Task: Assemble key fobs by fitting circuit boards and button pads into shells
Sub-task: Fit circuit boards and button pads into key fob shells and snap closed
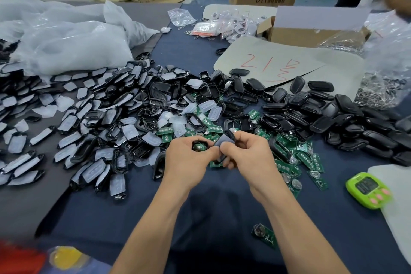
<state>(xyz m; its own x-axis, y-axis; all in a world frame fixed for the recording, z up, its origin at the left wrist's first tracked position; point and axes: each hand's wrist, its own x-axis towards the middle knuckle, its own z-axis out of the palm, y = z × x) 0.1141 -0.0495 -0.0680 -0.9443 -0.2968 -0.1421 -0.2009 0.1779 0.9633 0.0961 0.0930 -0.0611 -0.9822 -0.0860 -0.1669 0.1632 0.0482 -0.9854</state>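
Plainly, the job was far from finished. On the dark tabletop (211, 207) a wide heap of shells with pale pads (89, 113) lay to the left. They looked like part-built pieces, though whether boards sat inside them could not be told. A heap of black covers (333, 115) lay to the right. Loose green circuit boards (298, 160) and translucent button pads (208, 107) were scattered between the two heaps, just beyond the hands. Judging by those heaps, many fobs were yet to be put together, and nothing that was certainly complete stood out.

The left hand (186, 155) held a black shell (199, 146) just above the near edge of the boards. Its fingers (189, 140) were curled round the shell, and something round and metallic, probably a board's coin cell, showed inside it. The right hand (249, 151) was close against the left. Its fingers (243, 138) were curled and pinched a greyish pad-like piece (222, 143) together with a dark frame (230, 134); which part was which was hard to tell. The step in hand seemed to be joining a pad or cover to the loaded shell. A green timer (367, 189) lay at the right, and one stray board (265, 237) lay nearer the person.
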